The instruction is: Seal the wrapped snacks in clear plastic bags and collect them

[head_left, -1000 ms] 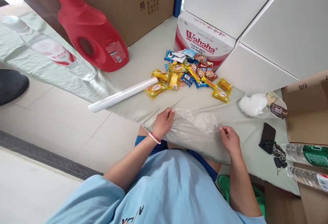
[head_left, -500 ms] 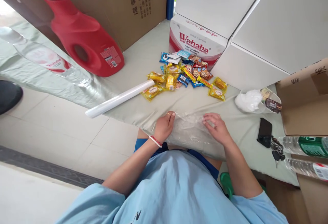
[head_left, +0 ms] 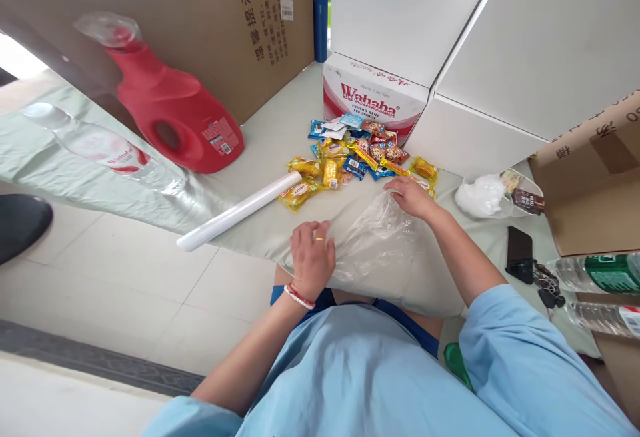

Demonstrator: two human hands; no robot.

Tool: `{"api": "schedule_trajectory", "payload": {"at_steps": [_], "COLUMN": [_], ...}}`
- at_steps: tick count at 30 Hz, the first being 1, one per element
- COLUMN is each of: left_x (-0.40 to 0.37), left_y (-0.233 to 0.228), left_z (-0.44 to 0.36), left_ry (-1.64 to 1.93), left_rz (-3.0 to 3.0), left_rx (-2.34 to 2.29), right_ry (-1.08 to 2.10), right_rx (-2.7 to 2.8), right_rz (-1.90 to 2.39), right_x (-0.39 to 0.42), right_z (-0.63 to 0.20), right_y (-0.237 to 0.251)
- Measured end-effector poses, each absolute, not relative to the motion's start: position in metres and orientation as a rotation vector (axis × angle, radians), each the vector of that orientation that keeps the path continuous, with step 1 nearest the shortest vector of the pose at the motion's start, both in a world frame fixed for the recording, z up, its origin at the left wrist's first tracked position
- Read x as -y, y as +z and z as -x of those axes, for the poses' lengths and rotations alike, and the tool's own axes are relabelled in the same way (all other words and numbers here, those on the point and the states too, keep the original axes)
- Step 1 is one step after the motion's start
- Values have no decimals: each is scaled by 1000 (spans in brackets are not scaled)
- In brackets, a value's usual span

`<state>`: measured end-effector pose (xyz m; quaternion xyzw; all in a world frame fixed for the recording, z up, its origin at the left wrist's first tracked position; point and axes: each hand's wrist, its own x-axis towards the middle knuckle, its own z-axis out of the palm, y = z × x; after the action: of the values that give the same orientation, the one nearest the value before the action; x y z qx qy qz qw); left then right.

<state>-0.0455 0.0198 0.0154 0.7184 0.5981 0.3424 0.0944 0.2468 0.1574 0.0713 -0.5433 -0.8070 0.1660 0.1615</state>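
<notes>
The left hand (head_left: 311, 256) is pressing down flat near the counter's front edge, fingers spread and slightly curled, pinning the near-left corner of the clear plastic bag (head_left: 376, 240) rather than clenching it; a ring is showing on one finger and a red-and-white bead bracelet (head_left: 299, 296) is sitting at the wrist. The right hand (head_left: 411, 196) is reaching forward with the arm stretched out from a light blue sleeve, fingertips resting on the far edge of the bag, and whether that grip is pinching the film or only pushing on it, I cannot tell. The bag is lying crumpled and flat on the counter (head_left: 280, 137) between the two hands, spreading from the left grip up to the right one. Just beyond the right fingertips a heap of wrapped snacks (head_left: 357, 156) is lying, yellow, blue and red packets touching one another. To the left of the left hand a white roll (head_left: 239, 212) is lying slanted, its end jutting over the counter's edge. Farther left a red jug (head_left: 173, 117) and a clear water bottle (head_left: 100, 150) are standing. Behind the snacks a red-and-white carton (head_left: 373, 100) is sitting among big white boxes (head_left: 525, 57) and a brown cardboard box (head_left: 210, 17). To the right of the right arm a crumpled white bag (head_left: 477, 195), a dark phone (head_left: 519, 254), keys (head_left: 545, 287) and a green-labelled bottle (head_left: 600, 272) are lying. A pale tiled floor (head_left: 125, 277) is showing below.
</notes>
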Motion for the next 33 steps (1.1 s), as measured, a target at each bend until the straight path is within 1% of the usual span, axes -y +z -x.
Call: {"api": "schedule_trajectory", "payload": {"at_steps": [1, 3, 5, 6, 7, 9, 11, 13, 15, 16, 19, 21, 24, 30, 33], "left_x": [-17, -13, -6, -2, 3, 9, 7, -5, -24, -34, -54, -57, -54, -58, -70], "left_y": [19, 24, 22, 19, 16, 8, 2, -2, -3, -2, 2, 6, 10, 23, 27], "left_z": [41, 32, 24, 21, 19, 19, 20, 17, 6, -3, -37, -57, -69, -49, -34], "left_ry": [951, 703, 465, 412, 416, 561, 778, 919, 907, 849, 657, 629, 743, 798, 976], "left_rz": [-2250, -2447, -2523, -2518, -2492, -2380, -2212, -2056, -1980, -1973, -1989, -1964, -1765, -981, -894], "left_rx": [-1661, -1351, -1087, -999, -933, -891, -1051, -1325, -1510, -1528, -1390, -1244, -1059, -823, -842], "right_ry": [334, 127, 65, 92, 154, 277, 326, 320, 297, 287, 275, 289, 306, 302, 279], "right_rx": [2301, 2234, 2198, 2221, 2272, 2336, 2279, 2182, 2093, 2057, 1982, 1958, 1911, 1839, 1872], "right_rz": [1545, 1518, 1473, 1451, 1427, 1408, 1460, 1523, 1574, 1590, 1597, 1588, 1617, 1642, 1602], "right_x": [-155, -137, -105, -84, -62, -17, 24, 55, 74, 79, 83, 83, 87, 96, 94], "right_z": [-240, -228, -221, -220, -221, -229, -240, -249, -252, -251, -245, -243, -246, -254, -252], "right_y": [72, 76, 73, 69, 61, 40, 17, -4, -17, -21, -27, -27, -27, -34, -36]}}
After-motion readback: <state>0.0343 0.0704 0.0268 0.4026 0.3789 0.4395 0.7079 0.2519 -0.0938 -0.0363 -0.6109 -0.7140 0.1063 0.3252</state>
